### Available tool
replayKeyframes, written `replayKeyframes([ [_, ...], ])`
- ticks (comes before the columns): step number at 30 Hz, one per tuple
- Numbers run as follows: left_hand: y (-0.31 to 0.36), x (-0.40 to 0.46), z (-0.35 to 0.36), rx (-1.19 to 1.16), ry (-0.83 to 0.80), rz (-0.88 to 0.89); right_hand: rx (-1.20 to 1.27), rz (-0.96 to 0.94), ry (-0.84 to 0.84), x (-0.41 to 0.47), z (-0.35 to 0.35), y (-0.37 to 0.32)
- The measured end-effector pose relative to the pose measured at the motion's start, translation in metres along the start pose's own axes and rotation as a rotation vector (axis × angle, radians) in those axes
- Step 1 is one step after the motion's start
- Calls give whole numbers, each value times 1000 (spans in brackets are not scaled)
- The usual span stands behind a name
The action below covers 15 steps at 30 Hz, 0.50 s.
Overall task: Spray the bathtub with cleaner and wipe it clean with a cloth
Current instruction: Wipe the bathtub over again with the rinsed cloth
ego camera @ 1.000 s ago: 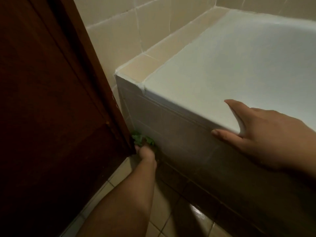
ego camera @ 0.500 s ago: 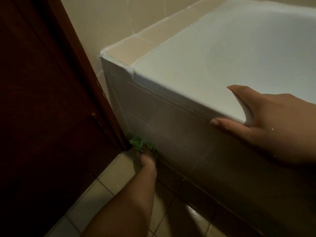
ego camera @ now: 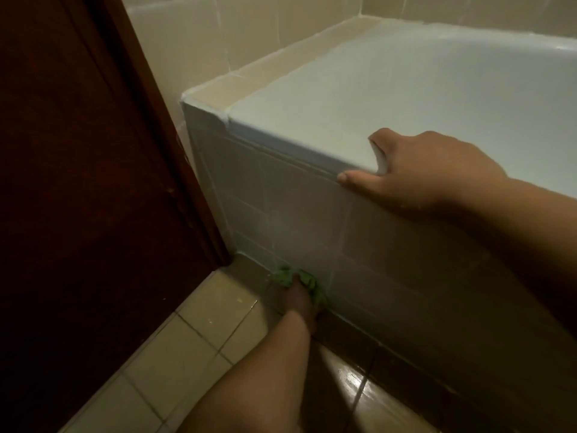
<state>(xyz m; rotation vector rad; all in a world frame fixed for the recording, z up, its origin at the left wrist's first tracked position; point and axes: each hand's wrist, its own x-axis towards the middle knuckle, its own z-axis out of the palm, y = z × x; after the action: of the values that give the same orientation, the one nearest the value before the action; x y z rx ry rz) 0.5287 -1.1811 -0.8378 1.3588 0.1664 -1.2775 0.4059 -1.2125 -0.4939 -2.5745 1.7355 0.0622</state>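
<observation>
Head view: your left hand is down at floor level, grip closed on a green cloth, bunched up and pressed into the joint where the bathtub's tiled front panel meets the floor. The cloth sits near the panel's left end, close to the dark wooden door. Your forearm runs up from the bottom edge of the frame.

Your right hand is on the bathtub rim: thumb laid on the top face, fingers hooked over the front edge, so the grip is wrapped around the rim and holds nothing loose. The two hands are well apart, one high, one low.

Floor tiles to the right of your left arm show a wet sheen (bright reflections). Beige wall tiles run behind the tub's far end.
</observation>
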Motion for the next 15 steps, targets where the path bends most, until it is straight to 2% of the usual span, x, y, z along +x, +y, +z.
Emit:
replayKeyframes([
  [4,-28,64,-8,9,110,164,-28,-9,36,-6,4,3],
  [6,-45,82,-8,-3,96,138,-22,-24,61,-6,4,2],
  [8,-23,17,3,83,82,101,-12,-28,69,-8,3,1],
  [10,5,-25,11,145,76,197,-13,-25,72,-10,3,1],
  [12,26,-37,12,104,117,305,-8,-31,66,-10,2,3],
  [15,36,-54,15,70,131,238,25,-49,5,-11,-3,11],
])
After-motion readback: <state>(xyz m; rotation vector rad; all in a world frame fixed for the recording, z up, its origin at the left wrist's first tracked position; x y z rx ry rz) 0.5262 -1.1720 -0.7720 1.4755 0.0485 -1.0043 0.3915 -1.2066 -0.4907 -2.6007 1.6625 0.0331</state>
